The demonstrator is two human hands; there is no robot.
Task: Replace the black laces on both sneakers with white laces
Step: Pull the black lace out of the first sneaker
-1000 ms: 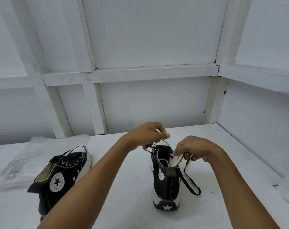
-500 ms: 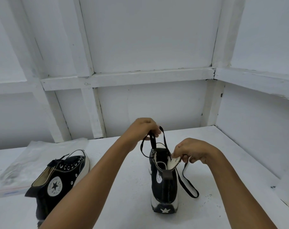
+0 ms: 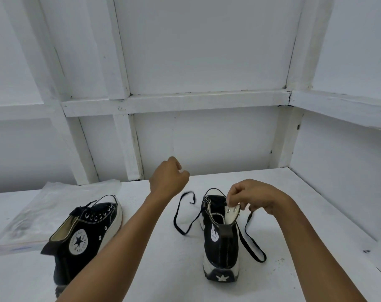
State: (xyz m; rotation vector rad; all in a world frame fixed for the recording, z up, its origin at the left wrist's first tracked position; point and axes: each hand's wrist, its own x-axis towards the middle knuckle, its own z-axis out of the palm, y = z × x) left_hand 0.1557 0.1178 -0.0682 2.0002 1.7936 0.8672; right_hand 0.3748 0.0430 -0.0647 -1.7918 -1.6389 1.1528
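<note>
The right hand [image 3: 256, 198] pinches the pale top flap of the black canvas sneaker [image 3: 221, 247] on the white table [image 3: 174, 271]. The left hand [image 3: 168, 177] is a fist, holding nothing, above the floppy black lace [image 3: 179, 228].

Left sneaker's [image 3: 91, 227] heel is hidden by a forearm [image 3: 119, 247], right sneaker's [image 3: 221, 247] toe partly by the right hand [image 3: 257, 197] — whether the blurred black lace [image 3: 174, 217] is held by the left hand [image 3: 168, 177] cannot be told.
</note>
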